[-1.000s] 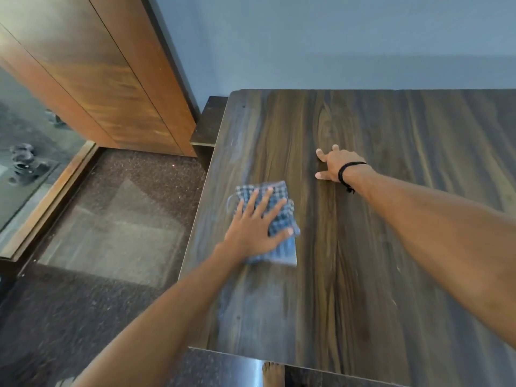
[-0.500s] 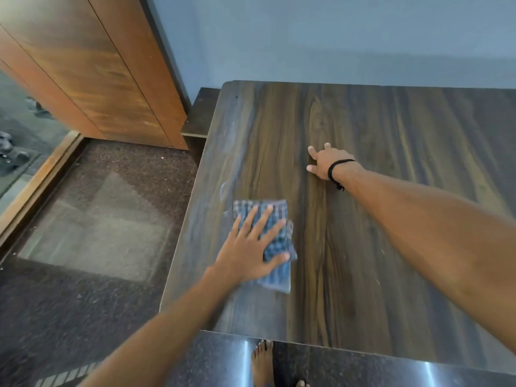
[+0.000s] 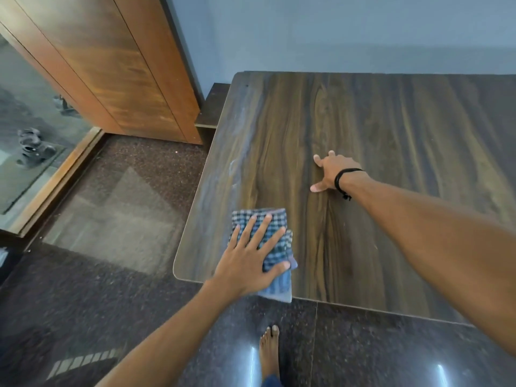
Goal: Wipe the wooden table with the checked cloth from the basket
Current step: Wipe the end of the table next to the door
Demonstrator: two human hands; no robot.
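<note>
Wiping is our step now: our left hand (image 3: 245, 263) lies flat, fingers straight, pressing the checked cloth (image 3: 276, 252) on the desk (image 3: 391, 135) at its 7 o'clock corner, with one end over the edge. Our right hand (image 3: 329, 171) rests on the desk, fingers spread, at 1 o'clock from the cloth. Next, we think, we should push the cloth toward 12 o'clock, pressing down.
</note>
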